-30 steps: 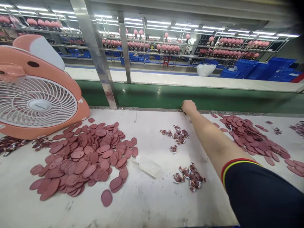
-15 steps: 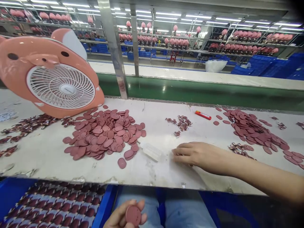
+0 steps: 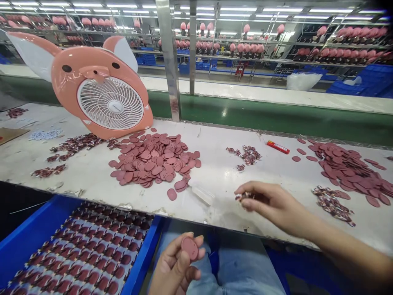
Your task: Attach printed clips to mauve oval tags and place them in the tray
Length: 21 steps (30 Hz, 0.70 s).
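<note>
Between thumb and fingers, my left hand (image 3: 176, 266) grips an oval maroon disc (image 3: 190, 248) with small holes, held over my lap in front of the table edge. My right hand (image 3: 270, 203) is over the white table, its thumb and fingers closed around a small dark-red and white piece (image 3: 245, 196). Left of that hand lies a translucent glue bottle (image 3: 202, 194) with a thin tip. Beyond it spreads a big heap of maroon oval discs (image 3: 153, 159). A small cluster of dark-red and white pieces (image 3: 250, 155) sits behind my right hand.
A pig-shaped orange fan (image 3: 101, 90) stands at the back left. A blue tray (image 3: 155, 241) with rows of assembled pieces is below the table's front edge. On the right are more discs (image 3: 350, 168), small pieces (image 3: 333, 205) and a red tube (image 3: 278, 147). A metal post (image 3: 169, 61) rises behind.
My right hand has lifted slightly off the table, with a small dark-red and white piece now showing in its fingers. My left hand has risen a little with the disc. The view has swung left.
</note>
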### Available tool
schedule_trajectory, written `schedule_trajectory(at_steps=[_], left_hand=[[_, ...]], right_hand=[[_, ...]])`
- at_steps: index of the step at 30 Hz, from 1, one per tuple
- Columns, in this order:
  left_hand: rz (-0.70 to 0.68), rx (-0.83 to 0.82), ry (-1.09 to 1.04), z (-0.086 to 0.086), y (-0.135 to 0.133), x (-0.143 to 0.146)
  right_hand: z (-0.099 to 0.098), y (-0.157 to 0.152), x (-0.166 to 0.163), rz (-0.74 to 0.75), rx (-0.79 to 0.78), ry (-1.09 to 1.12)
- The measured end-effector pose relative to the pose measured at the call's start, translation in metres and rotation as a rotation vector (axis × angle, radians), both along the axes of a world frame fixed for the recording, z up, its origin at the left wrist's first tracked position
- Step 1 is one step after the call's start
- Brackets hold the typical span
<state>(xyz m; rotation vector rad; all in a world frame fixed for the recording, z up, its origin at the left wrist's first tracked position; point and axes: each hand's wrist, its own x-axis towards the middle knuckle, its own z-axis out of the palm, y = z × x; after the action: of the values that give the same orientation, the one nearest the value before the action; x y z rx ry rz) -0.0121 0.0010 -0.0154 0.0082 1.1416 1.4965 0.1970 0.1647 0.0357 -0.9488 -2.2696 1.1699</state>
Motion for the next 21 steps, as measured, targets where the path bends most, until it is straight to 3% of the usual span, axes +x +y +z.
schedule_trajectory(at_steps=[6, 9, 14, 21], left_hand=[[-0.079, -0.039, -0.133, 0.008, 0.003, 0.005], [-0.137, -0.042, -0.170, 0.010, 0.000, 0.006], [-0.219, 0.016, -0.196, 0.010, -0.008, 0.002], [-0.253, 0.064, -0.229, 0.012, -0.015, -0.002]], right_hand=[[-0.018, -0.069, -0.025, -0.023, -0.577, 0.314], [-0.025, -0.080, -0.036, -0.071, -0.695, 0.526], [-0.020, -0.084, -0.047, -0.084, -0.666, 0.506], [-0.001, -0.084, -0.049, 0.034, -0.145, 0.211]])
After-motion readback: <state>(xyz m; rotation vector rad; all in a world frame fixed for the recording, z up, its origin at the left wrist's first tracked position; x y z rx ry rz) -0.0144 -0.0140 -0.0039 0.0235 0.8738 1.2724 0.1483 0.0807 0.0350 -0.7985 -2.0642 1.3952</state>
